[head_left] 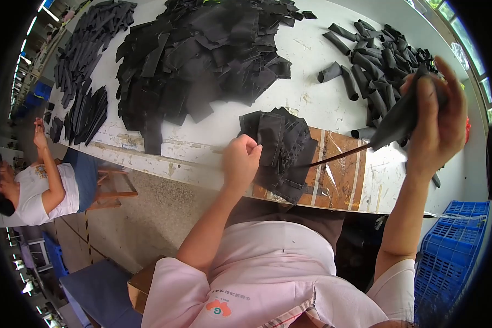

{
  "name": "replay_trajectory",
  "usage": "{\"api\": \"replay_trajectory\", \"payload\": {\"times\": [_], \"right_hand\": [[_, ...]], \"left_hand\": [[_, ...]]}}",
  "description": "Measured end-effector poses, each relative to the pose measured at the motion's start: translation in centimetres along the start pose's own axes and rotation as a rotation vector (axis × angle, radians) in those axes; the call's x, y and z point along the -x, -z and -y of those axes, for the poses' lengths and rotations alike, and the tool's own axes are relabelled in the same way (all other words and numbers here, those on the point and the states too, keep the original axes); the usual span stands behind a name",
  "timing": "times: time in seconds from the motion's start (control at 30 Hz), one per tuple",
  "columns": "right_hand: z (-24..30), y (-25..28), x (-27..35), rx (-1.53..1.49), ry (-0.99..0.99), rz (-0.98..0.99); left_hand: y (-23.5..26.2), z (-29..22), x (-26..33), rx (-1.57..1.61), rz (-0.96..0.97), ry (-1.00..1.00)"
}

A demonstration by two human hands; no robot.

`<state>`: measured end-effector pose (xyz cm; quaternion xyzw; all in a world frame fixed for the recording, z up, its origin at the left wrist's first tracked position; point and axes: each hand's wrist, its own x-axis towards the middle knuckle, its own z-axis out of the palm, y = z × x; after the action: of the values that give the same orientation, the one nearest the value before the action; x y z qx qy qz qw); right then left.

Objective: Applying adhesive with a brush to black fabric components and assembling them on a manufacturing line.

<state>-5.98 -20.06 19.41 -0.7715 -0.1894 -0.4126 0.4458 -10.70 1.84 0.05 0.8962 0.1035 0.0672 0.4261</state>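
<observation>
My right hand (440,117) is raised at the right, its fingers closed round a black fabric tube (394,123). A thin dark rod (341,156) runs from the lower end of that tube down to a brown board (333,183) at the table's near edge. Beside a small stack of black fabric pieces (284,147), partly on the board, is my left hand (241,164). Its fingers are curled in, thumb against forefinger, at the stack's left edge. Whether anything is pinched there is hidden.
A large heap of flat black pieces (202,60) covers the table's middle. Rolled black tubes (374,60) lie at the right, narrow black strips (85,49) at the far left. Blue crates (454,240) stand at lower right. Another person (49,186) sits at the left.
</observation>
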Motion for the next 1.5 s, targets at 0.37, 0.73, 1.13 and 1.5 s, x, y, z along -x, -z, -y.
{"api": "replay_trajectory", "payload": {"times": [0.37,0.73,1.13,1.5], "right_hand": [[-1.3,4.3,13.9,-0.433,-0.716,0.455],[3.1,-0.2,19.0,-1.319,-1.589,0.033],[1.1,0.8,19.5,-1.389,-1.67,-0.06],[1.6,-0.1,19.5,-1.273,-1.606,0.049]], "left_hand": [[8.6,-5.0,2.6,0.751,0.395,0.129],[4.8,-7.6,6.7,0.958,0.433,0.15],[5.0,-7.4,7.3,0.901,0.619,0.183],[3.7,-7.5,7.5,0.799,0.559,0.224]]}}
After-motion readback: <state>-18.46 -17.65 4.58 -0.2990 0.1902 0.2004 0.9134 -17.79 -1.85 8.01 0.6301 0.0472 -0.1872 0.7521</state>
